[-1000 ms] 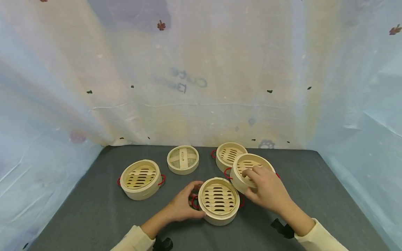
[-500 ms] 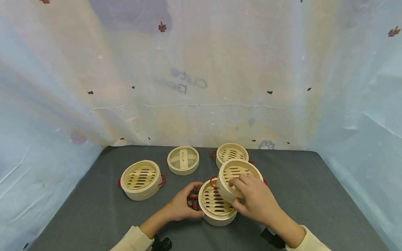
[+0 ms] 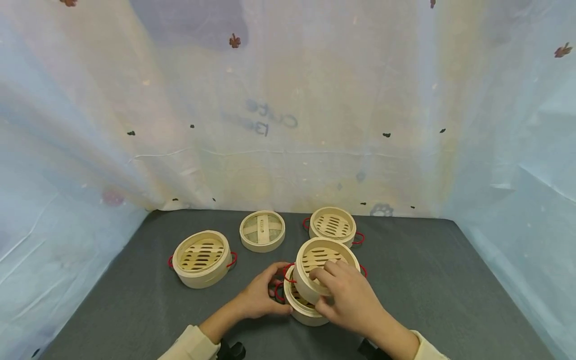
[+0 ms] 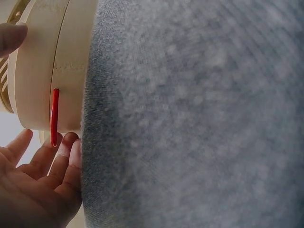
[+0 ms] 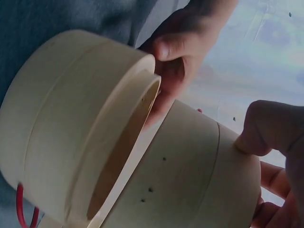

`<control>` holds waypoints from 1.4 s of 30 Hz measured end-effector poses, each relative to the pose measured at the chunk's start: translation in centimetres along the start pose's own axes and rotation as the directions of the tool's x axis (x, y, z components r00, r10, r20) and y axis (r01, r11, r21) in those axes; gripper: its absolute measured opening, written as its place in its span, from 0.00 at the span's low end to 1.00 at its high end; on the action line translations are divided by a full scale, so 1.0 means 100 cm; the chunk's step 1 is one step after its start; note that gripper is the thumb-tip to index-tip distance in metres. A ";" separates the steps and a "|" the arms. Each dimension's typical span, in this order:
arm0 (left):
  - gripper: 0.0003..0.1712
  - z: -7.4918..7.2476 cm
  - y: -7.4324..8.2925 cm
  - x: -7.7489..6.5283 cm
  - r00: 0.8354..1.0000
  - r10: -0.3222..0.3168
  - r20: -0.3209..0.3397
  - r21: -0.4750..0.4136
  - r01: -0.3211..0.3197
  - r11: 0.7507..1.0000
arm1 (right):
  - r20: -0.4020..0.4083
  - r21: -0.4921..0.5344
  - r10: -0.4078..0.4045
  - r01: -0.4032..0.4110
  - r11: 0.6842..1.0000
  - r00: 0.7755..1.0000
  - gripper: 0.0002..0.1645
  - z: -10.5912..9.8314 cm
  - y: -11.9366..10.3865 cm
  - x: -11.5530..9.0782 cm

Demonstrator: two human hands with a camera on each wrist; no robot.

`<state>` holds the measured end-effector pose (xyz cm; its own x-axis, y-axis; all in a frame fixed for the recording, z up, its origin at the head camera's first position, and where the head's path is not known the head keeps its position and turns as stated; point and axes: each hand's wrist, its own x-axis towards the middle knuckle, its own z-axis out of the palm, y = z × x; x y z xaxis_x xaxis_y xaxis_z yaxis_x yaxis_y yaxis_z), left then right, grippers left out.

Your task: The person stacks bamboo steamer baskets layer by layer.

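My right hand (image 3: 348,297) pinches the near rim of a round bamboo steamer basket (image 3: 307,286) with a slatted floor and red side handles. This basket is tilted over a second bamboo steamer basket (image 3: 310,318) that stands on the table. In the right wrist view a wedge-shaped gap shows between the upper basket (image 5: 190,161) and the raised inner rim of the lower basket (image 5: 66,109). My left hand (image 3: 263,295) holds the lower basket's left side, thumb at the front and fingers behind, next to its red handle (image 4: 54,118).
Behind the held basket stands another steamer basket (image 3: 333,225) with red handles. A bamboo lid (image 3: 262,231) with a crossed strip lies at the back middle. One more steamer basket (image 3: 202,260) stands at the left. A plastic curtain (image 3: 288,125) hangs behind the grey tabletop (image 3: 427,280).
My right hand has brought its basket leftward and nearer, from beside the lower basket to over it. My left hand has stayed at the lower basket.
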<state>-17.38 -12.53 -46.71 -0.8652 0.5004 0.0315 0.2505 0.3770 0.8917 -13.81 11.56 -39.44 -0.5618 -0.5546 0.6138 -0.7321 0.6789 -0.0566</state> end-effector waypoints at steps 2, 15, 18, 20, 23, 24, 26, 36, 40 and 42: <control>0.51 0.000 0.000 0.000 1.000 -0.004 -0.001 0.017 0.004 1.000 | 0.000 -0.002 -0.002 0.002 1.000 1.000 0.24 0.002 -0.003 0.000; 0.51 -0.001 -0.001 0.001 0.999 0.034 0.014 -0.007 -0.034 0.999 | 0.017 -0.014 0.009 -0.009 1.000 1.000 0.24 0.011 -0.016 0.003; 0.51 -0.001 -0.001 0.001 0.999 0.029 0.016 -0.017 -0.028 0.999 | 0.012 -0.021 0.003 -0.003 1.000 1.000 0.25 0.012 -0.018 0.003; 0.50 -0.001 -0.001 0.000 0.999 0.029 0.017 -0.027 -0.028 0.999 | 0.010 -0.024 -0.001 0.001 1.000 1.000 0.25 0.013 -0.019 0.004; 0.50 -0.001 0.000 0.000 1.000 0.024 0.017 -0.038 -0.024 0.999 | 0.011 -0.025 0.000 0.000 1.000 1.000 0.25 0.015 -0.020 0.003; 0.50 -0.001 0.000 0.000 1.000 0.023 0.015 -0.036 -0.022 0.999 | 0.013 -0.024 0.002 -0.002 1.000 1.000 0.25 0.015 -0.020 0.003; 0.50 -0.001 0.000 0.000 1.000 0.025 0.010 -0.032 -0.025 0.999 | 0.017 -0.024 0.004 -0.004 1.000 1.000 0.25 0.016 -0.021 0.003; 0.50 0.000 0.001 0.000 0.999 0.032 -0.006 -0.047 -0.032 0.998 | 0.016 -0.001 0.006 -0.006 1.000 1.000 0.27 0.022 -0.022 0.001; 0.50 -0.001 0.003 0.000 0.999 0.040 -0.015 -0.050 -0.041 0.998 | 0.017 0.013 0.014 -0.014 1.000 1.000 0.27 0.024 -0.023 0.001; 0.49 -0.001 0.003 0.000 0.999 0.041 -0.019 -0.050 -0.042 0.998 | 0.023 0.018 0.018 -0.018 1.000 1.000 0.27 0.024 -0.023 0.001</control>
<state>-17.32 -12.49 -46.40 -0.8622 0.5008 0.0765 0.2645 0.3162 0.9111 -13.13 8.80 -41.10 -0.5835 -0.5532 0.5945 -0.7283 0.6804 -0.0817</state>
